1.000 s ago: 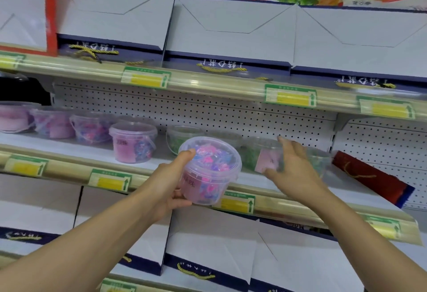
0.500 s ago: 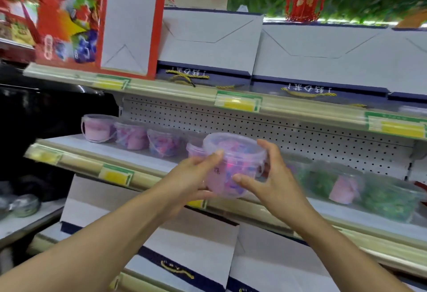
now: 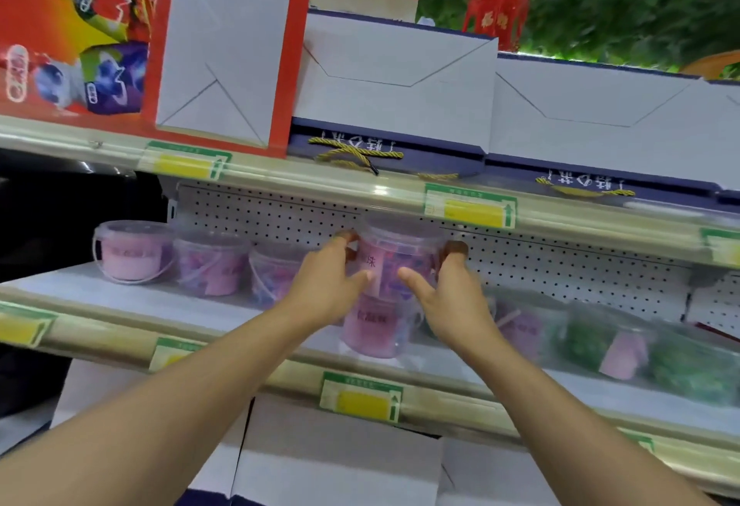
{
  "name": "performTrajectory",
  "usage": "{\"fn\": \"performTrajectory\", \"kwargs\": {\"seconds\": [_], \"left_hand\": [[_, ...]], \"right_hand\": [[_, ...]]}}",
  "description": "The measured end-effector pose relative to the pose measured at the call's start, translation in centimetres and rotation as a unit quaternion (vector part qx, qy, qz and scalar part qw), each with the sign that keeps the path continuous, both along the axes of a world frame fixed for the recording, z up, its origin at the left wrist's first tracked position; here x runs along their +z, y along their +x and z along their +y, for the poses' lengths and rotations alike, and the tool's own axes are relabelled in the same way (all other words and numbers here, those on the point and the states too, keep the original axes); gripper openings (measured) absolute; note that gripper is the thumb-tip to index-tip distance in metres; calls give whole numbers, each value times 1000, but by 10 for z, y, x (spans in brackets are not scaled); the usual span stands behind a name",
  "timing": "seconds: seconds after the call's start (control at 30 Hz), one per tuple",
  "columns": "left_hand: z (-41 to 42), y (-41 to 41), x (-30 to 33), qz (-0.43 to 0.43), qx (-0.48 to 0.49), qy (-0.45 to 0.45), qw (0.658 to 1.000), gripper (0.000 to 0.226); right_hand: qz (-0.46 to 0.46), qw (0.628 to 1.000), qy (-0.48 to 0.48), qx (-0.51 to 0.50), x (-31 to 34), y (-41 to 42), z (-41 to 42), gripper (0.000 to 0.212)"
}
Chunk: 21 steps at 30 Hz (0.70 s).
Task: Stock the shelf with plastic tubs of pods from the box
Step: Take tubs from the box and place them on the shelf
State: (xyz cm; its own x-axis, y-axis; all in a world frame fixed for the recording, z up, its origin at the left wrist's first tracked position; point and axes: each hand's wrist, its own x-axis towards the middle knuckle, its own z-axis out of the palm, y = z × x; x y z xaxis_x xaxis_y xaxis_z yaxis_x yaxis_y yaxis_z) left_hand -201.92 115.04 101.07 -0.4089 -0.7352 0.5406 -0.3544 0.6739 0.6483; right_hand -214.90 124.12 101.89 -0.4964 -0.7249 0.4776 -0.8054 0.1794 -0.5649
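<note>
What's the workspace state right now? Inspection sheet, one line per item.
Surface: middle shelf, white, pegboard back.
Job's things: held tub of pink and purple pods, lifted over a pink tub on the shelf; whether they touch is unclear. Row of pink tubs to the left, green tubs to the right. Source box not in view.
Clutter: nothing seen.
Grippers: left hand and right hand grip the held tub from either side.
Cables: nothing seen.
Surroundings: gift boxes above and below, price tags, red lantern, foliage.
</note>
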Motion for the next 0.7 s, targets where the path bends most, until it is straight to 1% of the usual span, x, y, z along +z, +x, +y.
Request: {"fn": "performTrajectory", "kwargs": {"seconds": [0.03, 0.07, 0.1, 0.2, 0.27, 0.37, 0.43, 0.5, 0.6, 0.7], "left_hand": [[-6, -2, -2, -14, -1, 6, 1000, 55], [-10, -3, -5, -29, -7, 18, 999, 62], [-13, -3, -7, -44, -16, 32, 998, 69], [-20, -5, -11, -77, -29, 38, 996, 80], [-25, -6, -9, -96, -33, 41, 994, 83], [-31, -7, -8, -124, -49, 65, 989, 84], [-32, -6, -9, -130, -56, 74, 987, 83], [-27, -3, -12, -143, -34, 50, 988, 78], [-8, 3, -19, -169, 29, -29, 985, 71], [18, 11, -27, -158, 40, -120, 979, 73]], "right_hand": [[22, 1000, 18, -11, -1, -1, -4, 43], [39, 998, 31, -23, -4, -1, -7, 42], [55, 997, 37, -29, -6, -1, -10, 47], [113, 990, 70, -45, -15, -2, -16, 80], [149, 981, 111, -62, -18, -5, -18, 90], [155, 972, 153, -86, -15, -13, -19, 92], [156, 971, 160, -86, -13, -13, -13, 90], [178, 970, 140, -84, -15, -9, -2, 85], [230, 967, 89, -67, -27, -1, 20, 79], [269, 956, 108, -45, -47, 6, 44, 79]]}}
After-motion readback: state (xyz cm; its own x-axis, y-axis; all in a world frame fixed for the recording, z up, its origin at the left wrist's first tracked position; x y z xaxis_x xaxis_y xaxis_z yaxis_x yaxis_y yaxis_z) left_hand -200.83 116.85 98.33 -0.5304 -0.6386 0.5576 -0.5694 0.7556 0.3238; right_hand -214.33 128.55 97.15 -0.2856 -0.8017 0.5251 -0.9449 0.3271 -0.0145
